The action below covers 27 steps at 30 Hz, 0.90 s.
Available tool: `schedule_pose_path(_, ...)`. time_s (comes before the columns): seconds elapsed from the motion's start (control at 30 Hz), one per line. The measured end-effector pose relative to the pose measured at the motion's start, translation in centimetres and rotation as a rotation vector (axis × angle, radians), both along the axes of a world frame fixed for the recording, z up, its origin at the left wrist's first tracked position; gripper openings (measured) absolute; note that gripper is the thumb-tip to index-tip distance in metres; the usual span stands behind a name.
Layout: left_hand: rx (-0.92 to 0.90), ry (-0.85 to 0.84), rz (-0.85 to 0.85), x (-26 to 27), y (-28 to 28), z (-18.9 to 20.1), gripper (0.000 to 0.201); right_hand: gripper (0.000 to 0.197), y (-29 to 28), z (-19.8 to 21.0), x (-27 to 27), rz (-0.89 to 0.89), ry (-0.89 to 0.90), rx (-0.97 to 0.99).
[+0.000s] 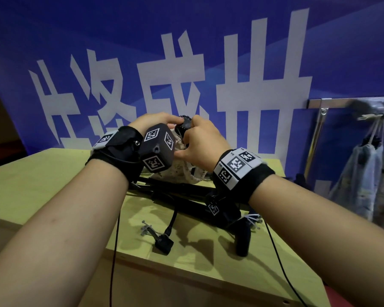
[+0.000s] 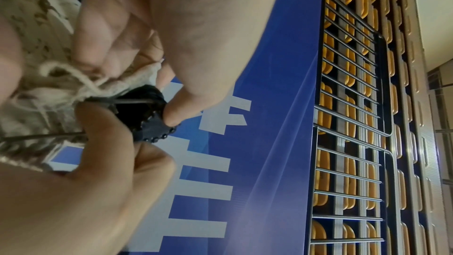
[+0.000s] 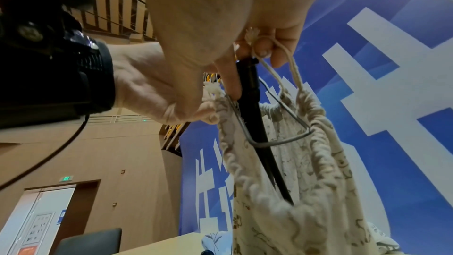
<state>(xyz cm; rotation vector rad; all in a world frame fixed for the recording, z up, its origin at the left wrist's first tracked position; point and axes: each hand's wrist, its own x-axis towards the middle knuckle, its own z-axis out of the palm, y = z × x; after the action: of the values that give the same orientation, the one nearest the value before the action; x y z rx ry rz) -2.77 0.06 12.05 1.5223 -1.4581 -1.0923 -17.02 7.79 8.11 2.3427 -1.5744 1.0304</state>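
A cream patterned drawstring bag [image 1: 177,169] hangs over the table, and a black rod [image 3: 252,104] with a studded knob [image 1: 185,124] stands in its mouth. A thin wire loop [image 3: 282,129] runs beside the rod. My left hand [image 1: 172,123] pinches the bag's gathered rim [image 3: 213,108] just under the knob [image 2: 152,121]. My right hand [image 1: 190,132] grips the top of the rod, with the bag's cord [image 3: 274,73] looped over its curled fingers. The bag [image 3: 306,191] hides the rod's lower end.
The yellow-green table [image 1: 42,173] carries black folded legs [image 1: 186,196], a small black device on a cable [image 1: 164,243] and a black handle [image 1: 243,240]. Several fabric bags [image 1: 364,173] hang from a metal rail [image 1: 333,103] at the right. A blue banner [image 1: 120,41] stands behind.
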Motion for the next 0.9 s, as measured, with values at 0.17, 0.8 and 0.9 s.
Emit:
schedule_pose_path(0.17,0.012,-0.009,-0.021,-0.1,-0.1,0.1,0.03,0.049,-0.5,-0.3,0.5,-0.048,0.026,-0.025)
schedule_pose_path(0.8,0.002,0.007,-0.037,-0.6,1.6,0.0,0.039,0.025,-1.0,-0.2,-0.5,0.011,-0.028,0.009)
schedule_pose_path(0.9,0.005,-0.022,-0.036,-0.8,1.7,0.0,0.04,0.026,-0.7,-0.5,-0.7,0.021,-0.011,-0.015)
